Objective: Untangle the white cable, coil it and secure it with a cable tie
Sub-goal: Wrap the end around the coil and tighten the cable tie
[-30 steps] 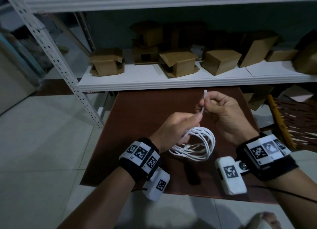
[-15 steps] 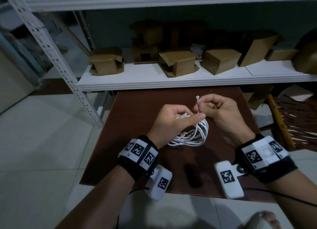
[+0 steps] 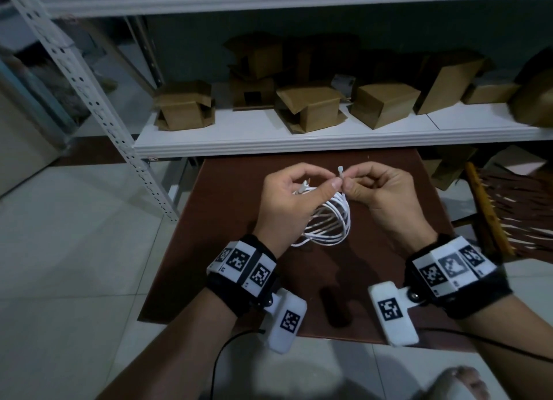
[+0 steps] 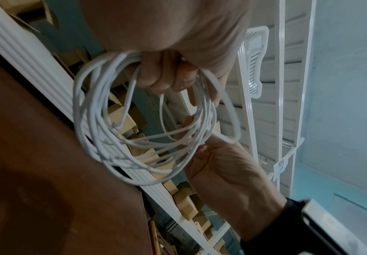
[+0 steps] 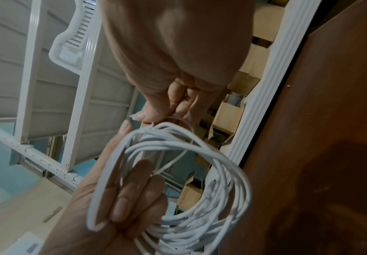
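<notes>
Above the brown desk (image 3: 239,280), in the head view, you are holding the coiled white cable (image 3: 329,226) in the air with your left hand (image 3: 287,202), its fingers curling round the top of the coil while the loops are hanging down between your two wrists. Your right hand (image 3: 386,199) is pinching the thin white cable tie (image 3: 431,173) between thumb and forefinger, and the tie's end is sticking up just above the spot where your two thumbs are meeting. Behind your hands, cardboard boxes (image 3: 311,106) are sitting on a white shelf (image 3: 269,139).

In the left wrist view, your left fingers (image 4: 156,75) are wrapping round several strands of the cable (image 4: 95,120), and the loops are hanging in a loose ring below them. The cable tie (image 4: 224,138) is passing beside the ring, and your right hand (image 4: 226,172) is reaching in from below and touching the strands.

In the right wrist view, your right fingers (image 5: 163,107) are closing narrowly on the tie (image 5: 184,122), which is arching over the top of the coil (image 5: 226,189). Your left hand (image 5: 121,198) is showing below, with its fingers lying through the ring of cable and gripping it.
</notes>
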`<action>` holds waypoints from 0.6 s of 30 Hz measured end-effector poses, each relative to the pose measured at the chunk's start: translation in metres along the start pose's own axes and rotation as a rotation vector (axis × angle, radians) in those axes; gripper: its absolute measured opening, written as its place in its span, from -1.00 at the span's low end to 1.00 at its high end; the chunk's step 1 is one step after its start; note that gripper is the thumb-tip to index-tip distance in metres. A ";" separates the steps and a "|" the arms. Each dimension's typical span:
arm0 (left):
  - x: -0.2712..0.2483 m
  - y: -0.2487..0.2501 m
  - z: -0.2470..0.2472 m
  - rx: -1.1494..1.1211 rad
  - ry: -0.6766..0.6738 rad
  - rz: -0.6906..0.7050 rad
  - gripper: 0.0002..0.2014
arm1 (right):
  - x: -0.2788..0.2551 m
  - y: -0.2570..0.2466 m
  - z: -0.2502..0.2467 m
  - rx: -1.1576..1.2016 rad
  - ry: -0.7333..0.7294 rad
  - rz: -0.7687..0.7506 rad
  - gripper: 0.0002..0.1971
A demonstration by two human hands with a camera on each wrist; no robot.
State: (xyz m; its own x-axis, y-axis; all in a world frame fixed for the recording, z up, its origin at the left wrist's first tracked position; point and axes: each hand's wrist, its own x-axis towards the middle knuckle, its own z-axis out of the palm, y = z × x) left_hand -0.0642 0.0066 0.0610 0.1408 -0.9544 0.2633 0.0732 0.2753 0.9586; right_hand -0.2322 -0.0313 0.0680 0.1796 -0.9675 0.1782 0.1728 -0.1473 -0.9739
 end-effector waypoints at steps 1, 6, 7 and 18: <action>0.000 -0.001 0.000 -0.004 0.008 0.006 -0.88 | 0.000 0.001 0.000 -0.028 -0.004 -0.012 -0.87; -0.001 -0.004 0.001 -0.066 0.053 -0.022 -0.85 | -0.006 0.003 0.004 -0.095 0.016 -0.070 -0.89; -0.001 -0.004 0.001 -0.083 0.062 -0.027 -0.85 | -0.005 0.003 0.005 -0.108 0.019 -0.081 -0.88; -0.001 -0.012 0.007 -0.080 0.184 0.026 -0.89 | -0.005 0.004 0.010 -0.261 0.070 -0.144 -0.89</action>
State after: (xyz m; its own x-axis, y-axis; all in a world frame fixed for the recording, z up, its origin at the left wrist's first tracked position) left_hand -0.0718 0.0037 0.0497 0.3212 -0.9116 0.2566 0.1440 0.3148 0.9382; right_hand -0.2232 -0.0247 0.0647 0.1026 -0.9434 0.3152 -0.0644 -0.3226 -0.9444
